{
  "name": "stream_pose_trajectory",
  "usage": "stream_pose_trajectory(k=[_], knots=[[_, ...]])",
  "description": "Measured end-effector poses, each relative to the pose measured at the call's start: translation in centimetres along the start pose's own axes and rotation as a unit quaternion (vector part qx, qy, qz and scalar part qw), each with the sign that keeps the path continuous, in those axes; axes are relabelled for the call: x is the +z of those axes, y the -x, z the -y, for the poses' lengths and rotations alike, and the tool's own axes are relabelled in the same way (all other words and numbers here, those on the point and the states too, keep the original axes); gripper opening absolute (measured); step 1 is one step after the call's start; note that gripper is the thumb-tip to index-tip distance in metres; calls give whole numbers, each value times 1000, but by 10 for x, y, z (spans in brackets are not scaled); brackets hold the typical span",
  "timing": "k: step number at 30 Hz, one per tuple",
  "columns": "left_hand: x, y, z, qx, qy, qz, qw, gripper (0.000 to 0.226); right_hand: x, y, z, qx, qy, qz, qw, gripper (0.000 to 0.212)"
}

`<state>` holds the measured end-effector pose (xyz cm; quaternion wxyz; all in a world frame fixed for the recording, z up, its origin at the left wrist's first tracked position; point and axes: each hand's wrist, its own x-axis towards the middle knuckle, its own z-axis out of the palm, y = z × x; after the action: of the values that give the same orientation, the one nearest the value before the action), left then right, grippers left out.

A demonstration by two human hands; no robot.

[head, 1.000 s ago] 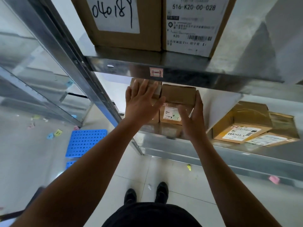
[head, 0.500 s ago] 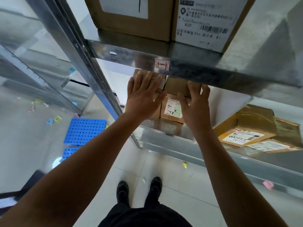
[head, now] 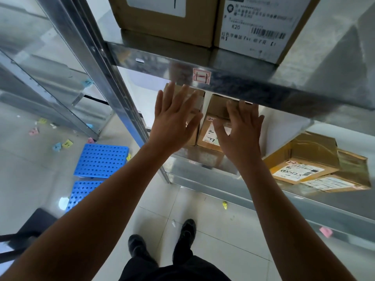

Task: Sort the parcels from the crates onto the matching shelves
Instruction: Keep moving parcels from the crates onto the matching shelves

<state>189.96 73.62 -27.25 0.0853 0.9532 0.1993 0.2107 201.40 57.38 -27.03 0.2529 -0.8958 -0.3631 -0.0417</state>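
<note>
Two small brown parcels stand side by side at the left end of the middle metal shelf [head: 205, 159]. My left hand [head: 174, 122] lies flat with straight fingers against the front of the left parcel [head: 197, 102]. My right hand [head: 239, 130] is spread over the front of the right parcel [head: 209, 136], which bears a white label marked with handwriting. Neither hand curls round a parcel. Both parcels sit under the upper shelf [head: 223, 78], which carries a small red-and-white tag.
Two large cartons [head: 172, 23] stand on the upper shelf. Two taped yellowish parcels [head: 304, 165] lie further right on the middle shelf. A metal upright [head: 113, 94] rises at left. Blue perforated crates [head: 101, 161] and scattered coloured paper notes lie on the tiled floor.
My right hand moved from the side of the right parcel to its front, fingers spread flat. My view drew closer to the shelf; the left hand stayed on the left parcel.
</note>
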Motion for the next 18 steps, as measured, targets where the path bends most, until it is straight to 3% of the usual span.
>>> stream_pose_trajectory(k=[9,13,18], knots=[[-41,95,3,-49,43,-36,997,56,-19,53,48,-58,-71,37,995,63],[-62,156,26,-130,26,-3,991,62,-7,90,85,-97,-71,104,987,65],[-98,239,52,-230,30,-19,973,63,22,139,150,-178,-35,178,967,62]])
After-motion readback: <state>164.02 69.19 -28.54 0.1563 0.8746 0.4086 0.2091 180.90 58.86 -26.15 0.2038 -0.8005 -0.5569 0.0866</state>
